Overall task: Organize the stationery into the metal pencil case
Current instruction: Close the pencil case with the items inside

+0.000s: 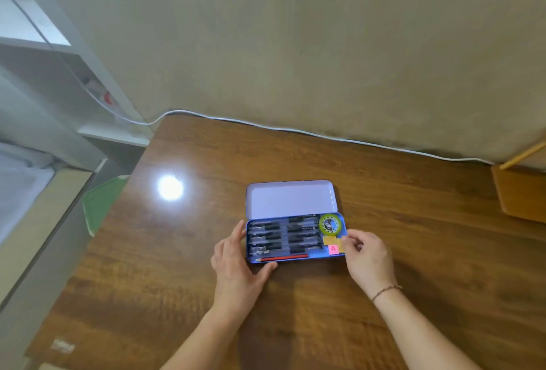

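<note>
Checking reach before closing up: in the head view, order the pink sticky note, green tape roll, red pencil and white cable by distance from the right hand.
From the right hand:
1. Pink sticky note, case's right end, beside the fingertips.
2. Green tape roll, case's right rear corner.
3. Red pencil, along the front edge.
4. White cable, along the wall.

The blue pencil case (295,260) looks like smooth painted metal on a glossy, wood-grained table (413,222).

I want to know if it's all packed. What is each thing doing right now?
Pencil case: open, lid tipped back.
Pens: lying in rows inside.
Red pencil: lying along the front edge, inside.
Tape roll: flat in the right corner.
Sticky notes: inside.
Left hand: touching the case's left end.
Right hand: fingers curled at the right end.
</note>
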The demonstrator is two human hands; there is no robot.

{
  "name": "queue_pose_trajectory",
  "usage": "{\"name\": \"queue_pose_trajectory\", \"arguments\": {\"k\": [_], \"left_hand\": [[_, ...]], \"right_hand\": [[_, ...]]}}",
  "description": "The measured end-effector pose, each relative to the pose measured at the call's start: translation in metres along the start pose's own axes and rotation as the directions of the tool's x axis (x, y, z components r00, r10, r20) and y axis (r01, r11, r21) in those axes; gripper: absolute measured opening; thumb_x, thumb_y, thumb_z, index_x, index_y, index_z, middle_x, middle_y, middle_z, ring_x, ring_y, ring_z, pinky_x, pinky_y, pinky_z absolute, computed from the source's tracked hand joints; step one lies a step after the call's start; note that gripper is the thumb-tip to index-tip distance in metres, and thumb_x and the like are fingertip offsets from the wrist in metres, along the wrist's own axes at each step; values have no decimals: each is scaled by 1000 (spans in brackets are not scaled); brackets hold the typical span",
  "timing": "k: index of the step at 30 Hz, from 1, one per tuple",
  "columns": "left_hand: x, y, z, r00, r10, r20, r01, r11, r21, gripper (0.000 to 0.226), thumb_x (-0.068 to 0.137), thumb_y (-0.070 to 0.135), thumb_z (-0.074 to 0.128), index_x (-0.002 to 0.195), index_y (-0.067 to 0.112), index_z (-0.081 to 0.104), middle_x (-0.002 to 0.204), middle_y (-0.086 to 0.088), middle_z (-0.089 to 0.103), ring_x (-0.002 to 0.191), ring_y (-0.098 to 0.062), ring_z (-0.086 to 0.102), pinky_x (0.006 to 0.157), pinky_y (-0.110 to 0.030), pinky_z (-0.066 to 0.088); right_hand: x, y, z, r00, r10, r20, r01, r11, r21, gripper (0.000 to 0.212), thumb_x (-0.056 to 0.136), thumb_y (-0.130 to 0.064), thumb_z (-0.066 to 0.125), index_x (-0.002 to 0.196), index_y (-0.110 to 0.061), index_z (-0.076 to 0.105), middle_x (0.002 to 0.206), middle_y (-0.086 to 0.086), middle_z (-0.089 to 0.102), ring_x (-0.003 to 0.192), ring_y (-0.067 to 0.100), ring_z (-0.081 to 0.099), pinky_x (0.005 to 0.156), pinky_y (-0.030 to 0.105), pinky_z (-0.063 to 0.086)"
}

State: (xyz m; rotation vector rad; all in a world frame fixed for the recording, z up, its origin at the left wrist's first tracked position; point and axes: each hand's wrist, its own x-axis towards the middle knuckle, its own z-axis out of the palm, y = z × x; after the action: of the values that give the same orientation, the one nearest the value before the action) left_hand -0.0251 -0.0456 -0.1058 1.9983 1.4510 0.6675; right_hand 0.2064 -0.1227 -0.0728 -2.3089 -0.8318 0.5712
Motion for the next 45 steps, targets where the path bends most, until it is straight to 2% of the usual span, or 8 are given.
{"name": "queue_pose_trajectory", "arguments": {"k": [4, 14, 22, 29, 32, 35, 40, 45], "left_hand": [[7, -11, 3, 999, 25, 38, -27, 998, 62, 104, 60, 42, 89, 145, 28, 31, 123, 5, 56, 117, -20, 42, 94, -31, 26], [31, -15, -7, 966, 69, 250, -144, 944, 298, 107, 58, 73, 72, 145, 21, 40, 129, -2, 50, 118, -27, 40, 98, -46, 33], [36, -19, -11, 953, 49, 298, -139, 948, 287, 108, 58, 89, 55, 144, 25, 40, 135, 5, 49, 120, -23, 42, 98, -44, 35], [51, 5, -3, 943, -199, 266, 262, 938, -228, 86, 75, 78, 34, 150, 41, 12, 136, 20, 43, 131, -16, 30, 109, -47, 22], [66, 12, 2, 859, -437, 268, 510, 680, -526, 92, 73, 80, 38, 150, 34, 20, 135, 7, 52, 130, -17, 44, 110, -46, 31], [69, 12, -2, 819, -502, 276, 528, 475, -703, 64, 81, 72, 44, 129, 31, 51, 112, 4, 64, 108, -17, 59, 85, -29, 46], [35, -7, -5, 971, -216, 104, 239, 910, -338, 32, 79, 57, 54, 103, 38, 65, 110, 19, 58, 108, -7, 55, 100, -42, 42], [11, -11, 5, 991, 11, 130, -8, 1000, -22, 54, 72, 51, 70, 122, 35, 57, 131, 10, 38, 121, -3, 38, 97, -33, 26]], "right_hand": [[0, 2, 12, 999, -40, -9, 39, 994, -105, 11, 88, -19, 61, 87, -14, 70, 76, -6, 56, 68, 2, 51, 52, 7, 30], [17, -6, 13, 990, -100, 98, 124, 948, -292, 41, 96, -32, 45, 137, -26, 45, 98, -5, 57, 76, 9, 53, 54, 19, 42], [11, 1, 23, 975, -154, 160, 211, 865, -455, 52, 95, -52, 26, 143, -33, 36, 104, -12, 54, 87, 10, 51, 58, 21, 37], [50, -27, 13, 973, 154, 173, -162, 986, 34, 60, 91, -63, 27, 143, -33, 33, 138, -5, 51, 122, 17, 49, 96, 42, 45], [54, -43, 12, 931, 247, 268, -338, 861, 381, 58, 93, -63, 28, 144, -35, 28, 132, -6, 52, 104, 7, 57, 74, 31, 51], [40, -37, 5, 963, 230, 140, -269, 807, 526, 63, 87, -70, 25, 137, -34, 39, 116, -10, 59, 103, 9, 56, 68, 23, 42], [-2, 5, 11, 989, 136, 63, -149, 930, 336, 13, 86, -40, 63, 98, -33, 65, 98, -5, 67, 82, 0, 61, 74, 24, 47], [-21, 22, 19, 999, -3, 39, 2, 1000, 21, 37, 79, -20, 74, 114, -26, 64, 108, -7, 58, 102, 17, 55, 93, 36, 46]]}}
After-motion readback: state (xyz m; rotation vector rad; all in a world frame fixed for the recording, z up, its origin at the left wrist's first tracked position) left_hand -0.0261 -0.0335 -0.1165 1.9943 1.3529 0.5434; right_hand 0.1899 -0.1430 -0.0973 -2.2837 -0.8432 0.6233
